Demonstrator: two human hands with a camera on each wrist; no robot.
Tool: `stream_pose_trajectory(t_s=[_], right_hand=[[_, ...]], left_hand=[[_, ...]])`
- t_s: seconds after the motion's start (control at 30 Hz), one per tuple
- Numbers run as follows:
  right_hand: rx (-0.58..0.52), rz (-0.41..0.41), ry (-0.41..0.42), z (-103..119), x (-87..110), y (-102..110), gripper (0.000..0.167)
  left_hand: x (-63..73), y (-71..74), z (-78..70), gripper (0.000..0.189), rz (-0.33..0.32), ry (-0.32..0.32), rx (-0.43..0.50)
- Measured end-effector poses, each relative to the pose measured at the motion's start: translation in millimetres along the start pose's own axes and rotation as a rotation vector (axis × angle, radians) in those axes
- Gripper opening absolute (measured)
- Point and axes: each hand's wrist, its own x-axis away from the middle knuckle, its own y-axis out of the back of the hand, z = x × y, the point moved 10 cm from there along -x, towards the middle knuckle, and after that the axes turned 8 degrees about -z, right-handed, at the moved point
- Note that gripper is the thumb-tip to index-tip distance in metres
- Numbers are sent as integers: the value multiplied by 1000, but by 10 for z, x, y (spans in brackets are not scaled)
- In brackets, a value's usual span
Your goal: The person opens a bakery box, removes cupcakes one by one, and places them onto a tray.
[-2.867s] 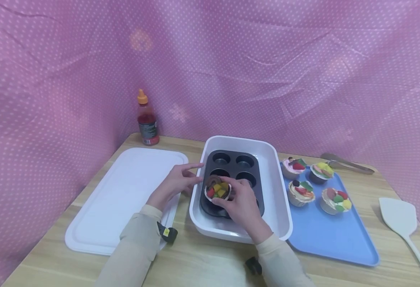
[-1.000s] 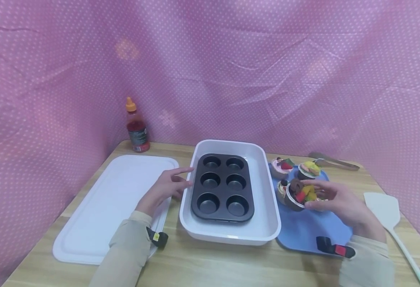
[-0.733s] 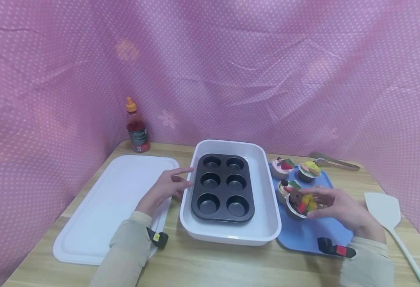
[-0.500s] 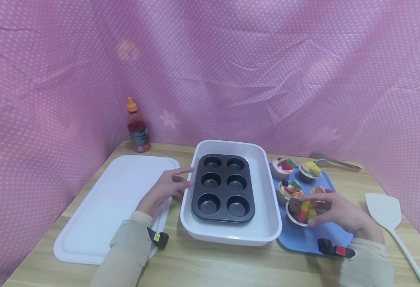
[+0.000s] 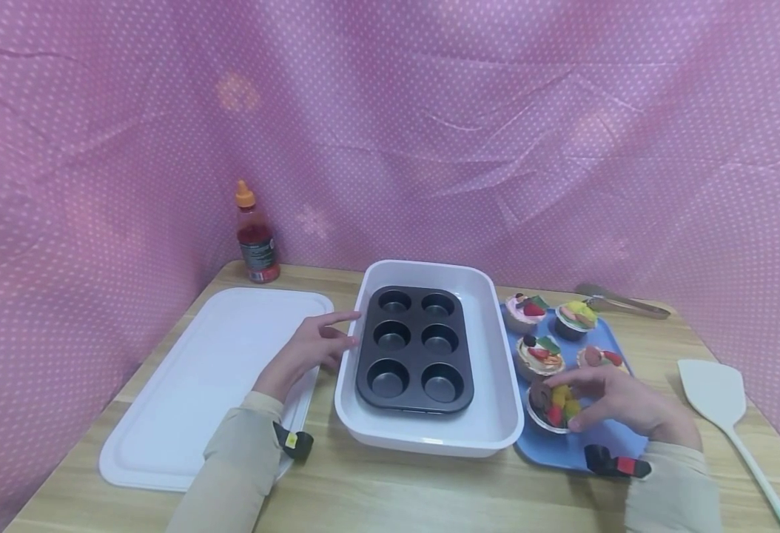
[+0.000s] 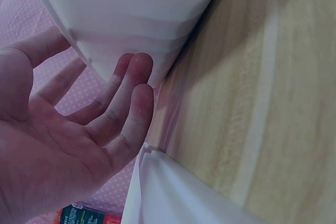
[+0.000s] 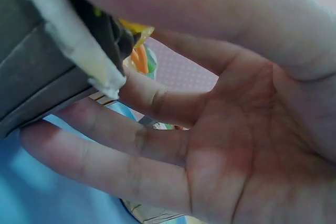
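In the head view my right hand holds a cupcake topped with chocolate and mixed fruit, at the near left part of the blue tray. The right wrist view has its dark pleated cup low over the blue surface, thumb above and fingers alongside. My left hand reaches the left rim of a white rectangular basin, its fingers loosely extended. From the left wrist, the fingertips overlap the basin's outer wall. A black muffin tin with vacant cups lies inside the basin.
Several other cupcakes stand on the tray, among them a strawberry one and a yellow-topped one. Tongs lie behind, a pale spatula at right. A white board and a sauce bottle are at left.
My right hand has carried the fruit cupcake from the muffin tin over to the blue tray, then lower and nearer its front. My left hand has stayed at the basin's rim.
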Motion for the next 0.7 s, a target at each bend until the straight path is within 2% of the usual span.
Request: stream_pose_trajectory(t_s=[0.17, 0.4, 0.7], right_hand=[[102, 41, 51, 6, 5, -4, 57], [19, 100, 97, -21, 10, -8, 56], [28, 102, 97, -21, 64, 32, 56]], left_hand=[[2, 4, -2, 55, 0, 1, 1], [-14, 1, 14, 55, -2, 8, -5], [-6, -8, 11, 55, 0, 8, 8]])
